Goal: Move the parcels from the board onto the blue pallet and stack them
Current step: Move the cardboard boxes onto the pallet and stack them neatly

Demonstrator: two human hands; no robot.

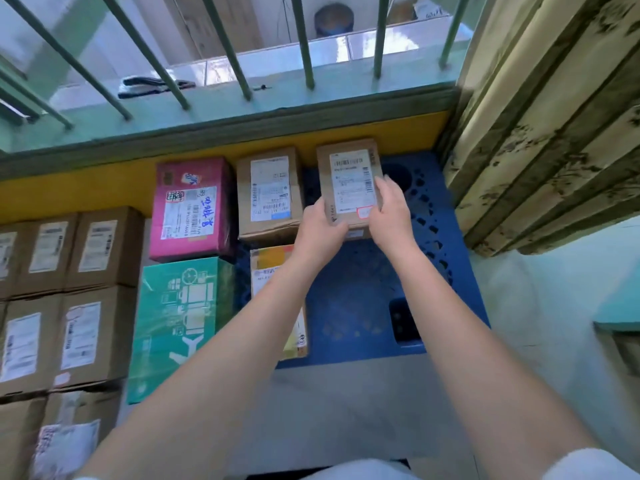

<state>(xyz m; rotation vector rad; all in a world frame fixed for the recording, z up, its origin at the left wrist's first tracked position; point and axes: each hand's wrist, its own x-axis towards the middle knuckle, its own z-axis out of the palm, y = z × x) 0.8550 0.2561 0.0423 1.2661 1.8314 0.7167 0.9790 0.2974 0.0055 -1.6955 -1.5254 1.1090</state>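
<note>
Both hands grip one small brown parcel [349, 183] with a white shipping label on top. The left hand [320, 225] clasps its near left corner and the right hand [389, 213] wraps its right edge, fingers [382, 188] lying over the label. Holding it from two sides keeps it level and lets it be squared up, I judge, against its neighbour.

The parcel sits at about 12 o'clock on the blue pallet [367, 292], toward the far edge. Whether it rests on the pallet or hangs just above it I cannot tell. Just to its left, at 11 o'clock, stands a second brown parcel [270, 194], close beside it with a narrow gap. Nearer, at 9 o'clock on the pallet, lies a yellow-topped parcel [277, 271], partly hidden by the left forearm. The row along the far edge looks like the base of a stack, so the right half of the pallet is left bare for more.

Further left stand a pink box [192, 206] and a green box [181, 323], and beyond them, at the frame's left edge, rows of brown cartons [79, 299] packed tight together. The board under them is not visible.

The pallet is a perforated plastic one lying on a pale floor [540, 323]. A yellow band of wall [104, 187] runs behind it under a green sill with window bars [228, 46], and a patterned curtain [554, 116] hangs at 2 o'clock.
</note>
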